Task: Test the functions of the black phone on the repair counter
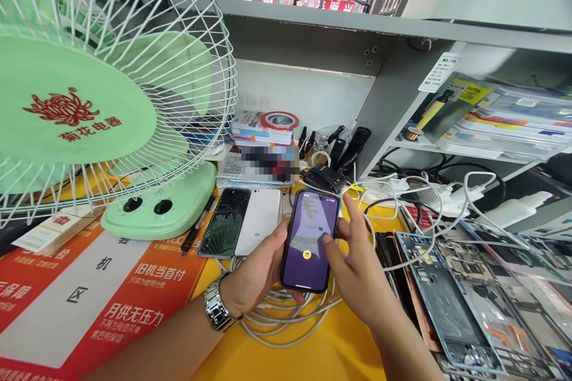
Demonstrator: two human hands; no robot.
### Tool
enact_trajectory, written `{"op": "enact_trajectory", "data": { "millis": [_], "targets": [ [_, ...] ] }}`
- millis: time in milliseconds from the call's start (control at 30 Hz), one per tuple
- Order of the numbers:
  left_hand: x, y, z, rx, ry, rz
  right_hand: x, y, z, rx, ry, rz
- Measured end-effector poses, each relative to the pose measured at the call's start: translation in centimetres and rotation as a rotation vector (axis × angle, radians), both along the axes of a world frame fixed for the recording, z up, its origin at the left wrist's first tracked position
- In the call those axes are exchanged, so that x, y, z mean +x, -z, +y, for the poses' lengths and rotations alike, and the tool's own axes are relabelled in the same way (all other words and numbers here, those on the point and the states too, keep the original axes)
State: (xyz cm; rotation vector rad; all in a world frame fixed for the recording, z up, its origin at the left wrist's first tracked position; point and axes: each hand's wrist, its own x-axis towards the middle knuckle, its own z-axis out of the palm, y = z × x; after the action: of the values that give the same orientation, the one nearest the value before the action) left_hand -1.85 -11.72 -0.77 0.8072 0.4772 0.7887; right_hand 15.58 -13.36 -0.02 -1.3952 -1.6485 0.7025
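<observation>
Yellow counter (339,351), crowded, under a grey shelf unit (357,27) of painted metal at 12 o'clock from the held phone. Green desk fan (96,95) at 10 o'clock: smooth plastic hub, white wire guard, rounded base with two black knobs. Glossy orange-and-white printed mat (102,297) at 8 o'clock. Thin rectangular metal phone frames (447,303) at 4 o'clock, in clear plastic sleeves, stacked and overlapping. Flat plastic packets (504,116) on the shelf at 2 o'clock. Loose coil of white cable (286,324) at 6 o'clock, glossy loops lying beneath both hands. Stack of books (263,128) at 12 o'clock, topped by a roll of tape (280,121). At 11 o'clock, side by side and flat on the counter, a black phone with shattered glass (223,223) and a smooth white phone (258,222), both apart from the hands. Held phone (310,241) raised above the counter between both hands, in a black case, screen lit purple. Left hand (254,268) under and around the phone's left edge, fingers mostly hidden behind it, gripping; steel link wristwatch (218,303) on that wrist. Right hand (353,262) at the phone's right side, fingers spread wide, thumb on the glass.
</observation>
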Motion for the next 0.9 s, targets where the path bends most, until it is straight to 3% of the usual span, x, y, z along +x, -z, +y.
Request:
{"op": "enact_trajectory", "data": {
  "millis": [133,433,533,667,900],
  "targets": [
    [0.0,0.2,0.2,-0.033,-0.005,-0.037,0.3,0.3,0.8,-0.091,0.083,0.288],
    [0.0,0.2,0.2,-0.058,-0.04,-0.052,-0.2,0.0,1.1,-0.154,0.0,0.368],
    [0.0,0.0,0.2,-0.053,-0.047,-0.064,-0.3,-0.5,0.8,-0.176,-0.078,0.42],
    [-0.1,-0.7,0.3,-0.045,-0.093,-0.081,-0.4,-0.8,0.2,-0.196,-0.281,0.436],
    [-0.2,-0.9,0.5,-0.016,-0.119,-0.101,-0.6,-0.6,-0.1,-0.205,-0.339,0.407]
  ]
}}
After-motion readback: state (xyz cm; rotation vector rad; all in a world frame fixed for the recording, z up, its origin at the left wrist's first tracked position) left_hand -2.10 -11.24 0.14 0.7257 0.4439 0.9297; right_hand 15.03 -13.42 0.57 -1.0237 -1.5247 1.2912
